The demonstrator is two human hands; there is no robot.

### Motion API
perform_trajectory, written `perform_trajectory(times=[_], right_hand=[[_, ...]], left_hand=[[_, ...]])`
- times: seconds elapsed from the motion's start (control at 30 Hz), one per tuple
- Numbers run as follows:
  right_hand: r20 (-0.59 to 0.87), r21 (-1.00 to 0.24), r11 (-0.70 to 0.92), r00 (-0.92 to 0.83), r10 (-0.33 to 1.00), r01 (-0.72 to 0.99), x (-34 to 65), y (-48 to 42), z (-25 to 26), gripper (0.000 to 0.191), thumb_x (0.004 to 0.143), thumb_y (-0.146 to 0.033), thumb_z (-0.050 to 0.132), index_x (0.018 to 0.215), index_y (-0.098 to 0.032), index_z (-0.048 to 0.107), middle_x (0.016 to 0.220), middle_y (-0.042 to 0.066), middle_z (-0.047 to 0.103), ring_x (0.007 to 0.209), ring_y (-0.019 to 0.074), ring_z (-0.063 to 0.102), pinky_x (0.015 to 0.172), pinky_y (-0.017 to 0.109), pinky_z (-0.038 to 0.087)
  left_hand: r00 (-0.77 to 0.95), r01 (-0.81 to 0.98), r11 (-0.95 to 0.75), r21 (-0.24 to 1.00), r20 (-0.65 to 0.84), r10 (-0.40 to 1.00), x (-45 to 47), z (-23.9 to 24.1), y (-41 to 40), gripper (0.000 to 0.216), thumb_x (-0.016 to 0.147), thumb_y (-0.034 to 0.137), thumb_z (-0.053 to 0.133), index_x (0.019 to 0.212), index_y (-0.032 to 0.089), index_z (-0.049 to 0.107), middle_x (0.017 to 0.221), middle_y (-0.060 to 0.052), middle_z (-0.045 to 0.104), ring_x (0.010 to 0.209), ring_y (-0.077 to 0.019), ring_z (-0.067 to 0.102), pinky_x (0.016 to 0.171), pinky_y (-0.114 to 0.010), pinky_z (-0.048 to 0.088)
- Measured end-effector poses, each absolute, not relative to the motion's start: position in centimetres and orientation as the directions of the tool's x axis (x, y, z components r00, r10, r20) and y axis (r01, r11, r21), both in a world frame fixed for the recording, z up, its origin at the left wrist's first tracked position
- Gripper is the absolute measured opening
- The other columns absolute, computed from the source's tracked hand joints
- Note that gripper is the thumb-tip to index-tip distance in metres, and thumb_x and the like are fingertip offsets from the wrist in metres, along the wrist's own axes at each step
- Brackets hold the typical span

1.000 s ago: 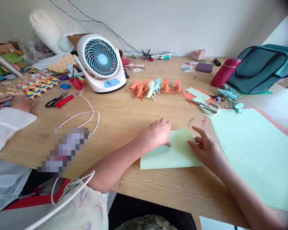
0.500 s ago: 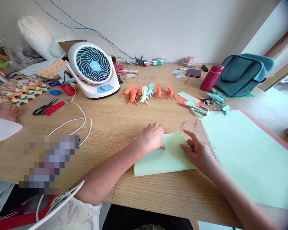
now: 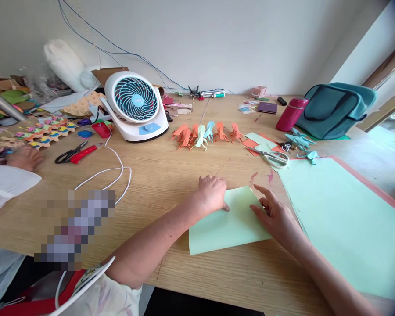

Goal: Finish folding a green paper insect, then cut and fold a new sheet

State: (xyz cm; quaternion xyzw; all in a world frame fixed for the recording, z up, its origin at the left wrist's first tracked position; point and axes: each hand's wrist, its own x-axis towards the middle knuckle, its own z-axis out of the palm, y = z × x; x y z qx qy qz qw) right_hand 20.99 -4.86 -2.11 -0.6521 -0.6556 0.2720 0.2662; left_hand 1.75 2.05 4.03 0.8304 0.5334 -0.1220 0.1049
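A pale green sheet of paper (image 3: 230, 224) lies on the wooden table in front of me, apparently folded over, with a rounded edge toward me. My left hand (image 3: 212, 195) is closed at its far left side, fingers curled and thumb pressed on top of the paper. At the right edge is my right hand (image 3: 274, 213); its index finger and thumb are spread apart, the other fingers bent, and the thumb touches the paper. Beyond the hands stand several folded paper figures (image 3: 220, 131) in orange, green and blue.
Large green sheets (image 3: 342, 228) lie at right. Scissors (image 3: 273, 158) rest on paper scraps near a pink bottle (image 3: 292, 115) and teal bag (image 3: 335, 112). A fan (image 3: 136, 105), red-handled cutter (image 3: 84, 154) and white cable (image 3: 120, 169) are leftward, by another person's hand (image 3: 24, 158).
The whole view has shifted, so everything appears slightly lower and further right. My hands keep nearly the same hold and place on the green paper.
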Motion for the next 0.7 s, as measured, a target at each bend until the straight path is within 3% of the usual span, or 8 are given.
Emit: perform_trajectory(times=[0.17, 0.37, 0.7], right_hand=[[0.028, -0.726, 0.022, -0.003, 1.000, 0.688, 21.1, -4.9, -2.2, 0.050, 0.090, -0.038, 0.051, 0.139, -0.027, 0.045, 0.070, -0.005, 0.052, 0.059, 0.0145, 0.043, 0.057, 0.027, 0.036], [0.051, -0.763, 0.017, 0.033, 0.998, 0.647, 21.1, -5.1, -2.1, 0.048, 0.090, -0.036, 0.052, 0.137, -0.027, 0.047, 0.067, -0.006, 0.044, 0.056, 0.0136, 0.039, 0.055, 0.026, 0.035], [0.187, -0.808, 0.110, 0.075, 0.979, 0.579, 21.1, -4.9, -2.1, 0.049, 0.091, -0.030, 0.054, 0.139, -0.026, 0.044, 0.066, -0.007, 0.032, 0.056, 0.0128, 0.035, 0.054, 0.025, 0.031]], left_hand=[[0.457, 0.888, -0.450, 0.099, -0.315, 0.832, 1.0, 4.7, 2.6, 0.039, 0.079, 0.051, 0.072, 0.095, 0.016, 0.070, 0.110, -0.014, 0.071, 0.111, -0.0309, 0.062, 0.085, -0.035, 0.048], [0.492, 0.861, -0.415, 0.295, -0.273, 0.827, 0.2, 4.9, 3.4, 0.020, 0.083, 0.036, 0.066, 0.094, 0.019, 0.069, 0.099, -0.006, 0.073, 0.086, -0.0214, 0.067, 0.062, -0.028, 0.040], [0.530, 0.790, -0.348, 0.504, -0.277, 0.802, -0.9, 4.8, 4.5, 0.017, 0.081, 0.034, 0.062, 0.091, 0.021, 0.067, 0.096, -0.002, 0.072, 0.081, -0.0178, 0.063, 0.060, -0.025, 0.038]])
